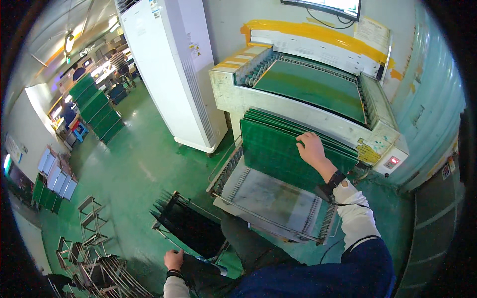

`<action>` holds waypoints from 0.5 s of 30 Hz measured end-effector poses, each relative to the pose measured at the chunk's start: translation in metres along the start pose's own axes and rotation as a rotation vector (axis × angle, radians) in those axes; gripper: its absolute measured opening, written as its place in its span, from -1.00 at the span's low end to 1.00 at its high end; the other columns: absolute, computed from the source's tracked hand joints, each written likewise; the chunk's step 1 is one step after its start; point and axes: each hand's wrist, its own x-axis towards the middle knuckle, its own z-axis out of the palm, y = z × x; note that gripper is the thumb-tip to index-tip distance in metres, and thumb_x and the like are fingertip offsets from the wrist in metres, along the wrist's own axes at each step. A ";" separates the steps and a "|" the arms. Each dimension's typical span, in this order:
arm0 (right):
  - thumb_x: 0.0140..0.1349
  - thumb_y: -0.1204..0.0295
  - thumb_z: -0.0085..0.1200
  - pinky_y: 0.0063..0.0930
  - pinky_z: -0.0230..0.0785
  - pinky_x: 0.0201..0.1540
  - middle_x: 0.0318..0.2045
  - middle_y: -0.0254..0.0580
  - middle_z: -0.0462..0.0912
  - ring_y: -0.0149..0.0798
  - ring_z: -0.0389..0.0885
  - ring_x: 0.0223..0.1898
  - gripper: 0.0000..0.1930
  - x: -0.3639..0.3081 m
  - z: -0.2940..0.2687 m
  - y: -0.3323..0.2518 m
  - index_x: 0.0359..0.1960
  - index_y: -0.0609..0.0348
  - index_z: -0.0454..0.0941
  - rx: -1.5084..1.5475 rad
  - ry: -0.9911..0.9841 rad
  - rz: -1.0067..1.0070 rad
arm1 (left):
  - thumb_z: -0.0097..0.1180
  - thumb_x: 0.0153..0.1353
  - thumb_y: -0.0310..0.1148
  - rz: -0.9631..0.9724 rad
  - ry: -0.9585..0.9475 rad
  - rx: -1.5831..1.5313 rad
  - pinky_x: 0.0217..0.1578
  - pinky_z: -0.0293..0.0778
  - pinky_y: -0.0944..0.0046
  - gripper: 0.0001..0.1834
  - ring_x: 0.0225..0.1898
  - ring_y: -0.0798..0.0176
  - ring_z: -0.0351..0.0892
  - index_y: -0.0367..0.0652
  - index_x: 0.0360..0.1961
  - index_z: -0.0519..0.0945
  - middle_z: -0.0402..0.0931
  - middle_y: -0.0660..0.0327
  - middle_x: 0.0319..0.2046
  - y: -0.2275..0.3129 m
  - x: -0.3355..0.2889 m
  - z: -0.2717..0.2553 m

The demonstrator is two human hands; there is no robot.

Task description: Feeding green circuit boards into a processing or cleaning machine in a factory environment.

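My right hand [312, 150] is at the top edge of the front green panel [271, 151], with its fingers bent and closed on that edge. Several more green panels [263, 115] stand upright close behind it, in a rack [233, 196] with coil-like rows along its sides. Low at the left, my left hand [174, 260] is beside my knee with its fingers curled in; nothing shows in it. Near that hand stands a rack of dark sheets [191, 226].
Beyond the panels is a machine [298, 102] with a green panel [313, 87] lying on its rollers. A tall white cabinet [171, 69] rises at its left. Metal racks [92, 263] crowd the lower left. Farther off are stacked green crates [97, 109] and people at benches.
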 end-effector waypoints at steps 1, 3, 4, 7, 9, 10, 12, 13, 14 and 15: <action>0.07 0.42 0.18 -0.11 0.38 -0.03 -0.23 -0.08 0.56 0.07 0.52 -0.15 -0.81 0.001 0.000 -0.002 -0.26 0.15 0.59 0.003 0.000 -0.002 | 0.22 -0.03 0.12 0.002 -0.008 0.011 -0.13 0.52 -0.06 -0.49 -0.20 -0.17 0.61 -0.17 -0.39 0.72 0.64 -0.07 -0.33 0.000 0.000 -0.001; 0.06 0.41 0.19 -0.09 0.41 -0.07 -0.20 -0.08 0.53 0.06 0.53 -0.16 -0.79 0.002 0.002 -0.005 -0.24 0.14 0.57 0.077 -0.015 0.075 | 0.21 -0.02 0.12 -0.021 -0.029 0.011 -0.12 0.51 -0.06 -0.49 -0.19 -0.17 0.61 -0.18 -0.39 0.72 0.64 -0.07 -0.32 -0.001 0.001 -0.001; 0.06 0.41 0.19 -0.09 0.41 -0.07 -0.20 -0.08 0.53 0.06 0.53 -0.16 -0.79 0.003 0.003 -0.005 -0.24 0.14 0.57 0.080 -0.014 0.073 | 0.21 -0.02 0.11 -0.042 -0.052 0.011 -0.10 0.51 -0.06 -0.49 -0.18 -0.17 0.60 -0.18 -0.38 0.72 0.64 -0.07 -0.32 -0.002 0.002 -0.001; 0.07 0.39 0.20 -0.07 0.43 -0.12 -0.25 -0.07 0.56 0.06 0.55 -0.16 -0.81 0.010 0.006 -0.006 -0.27 0.12 0.55 0.166 -0.026 0.192 | 0.22 -0.02 0.10 -0.053 -0.052 -0.037 -0.10 0.51 -0.06 -0.50 -0.18 -0.16 0.60 -0.18 -0.37 0.72 0.65 -0.06 -0.31 -0.006 0.003 0.001; 0.08 0.37 0.21 -0.04 0.43 -0.15 -0.31 -0.05 0.60 0.07 0.56 -0.18 -0.82 0.015 0.006 -0.006 -0.32 0.13 0.53 0.048 -0.206 0.207 | 0.22 -0.02 0.09 -0.044 -0.034 -0.028 -0.10 0.51 -0.05 -0.50 -0.18 -0.16 0.60 -0.18 -0.37 0.72 0.65 -0.05 -0.30 -0.005 0.001 0.002; 0.08 0.37 0.21 -0.04 0.43 -0.15 -0.31 -0.05 0.60 0.07 0.56 -0.18 -0.82 0.017 0.007 -0.007 -0.32 0.13 0.53 0.049 -0.207 0.205 | 0.23 -0.03 0.09 -0.032 -0.019 -0.017 -0.10 0.51 -0.05 -0.51 -0.17 -0.16 0.61 -0.18 -0.37 0.72 0.65 -0.05 -0.29 -0.004 0.000 0.002; 0.11 0.34 0.18 -0.02 0.44 -0.14 -0.34 -0.02 0.63 0.10 0.58 -0.18 -0.81 0.022 0.006 -0.010 -0.32 0.15 0.52 0.006 -0.306 0.334 | 0.24 -0.04 0.08 -0.045 -0.025 -0.021 -0.10 0.52 -0.05 -0.51 -0.17 -0.15 0.61 -0.18 -0.36 0.72 0.65 -0.05 -0.29 0.001 0.000 0.000; 0.11 0.34 0.18 -0.02 0.44 -0.14 -0.34 -0.02 0.63 0.10 0.58 -0.18 -0.81 0.023 0.010 -0.005 -0.32 0.15 0.52 0.007 -0.305 0.334 | 0.25 -0.04 0.08 -0.056 -0.032 -0.024 -0.11 0.52 -0.04 -0.51 -0.17 -0.15 0.61 -0.17 -0.36 0.72 0.65 -0.05 -0.28 0.003 0.001 -0.001; 0.10 0.31 0.20 -0.01 0.43 -0.14 -0.31 0.00 0.63 0.10 0.58 -0.17 -0.78 0.024 0.017 0.004 -0.29 0.15 0.54 -0.093 -0.390 0.314 | 0.25 -0.04 0.08 -0.054 -0.031 -0.025 -0.11 0.52 -0.04 -0.51 -0.17 -0.15 0.61 -0.17 -0.36 0.72 0.65 -0.05 -0.28 0.005 -0.001 -0.002; 0.09 0.28 0.21 0.00 0.42 -0.13 -0.28 0.01 0.64 0.11 0.58 -0.15 -0.74 0.024 0.024 0.013 -0.27 0.14 0.56 -0.194 -0.474 0.294 | 0.25 -0.04 0.08 -0.045 -0.031 -0.010 -0.12 0.52 -0.04 -0.51 -0.17 -0.14 0.62 -0.17 -0.36 0.71 0.65 -0.05 -0.28 0.007 -0.002 -0.004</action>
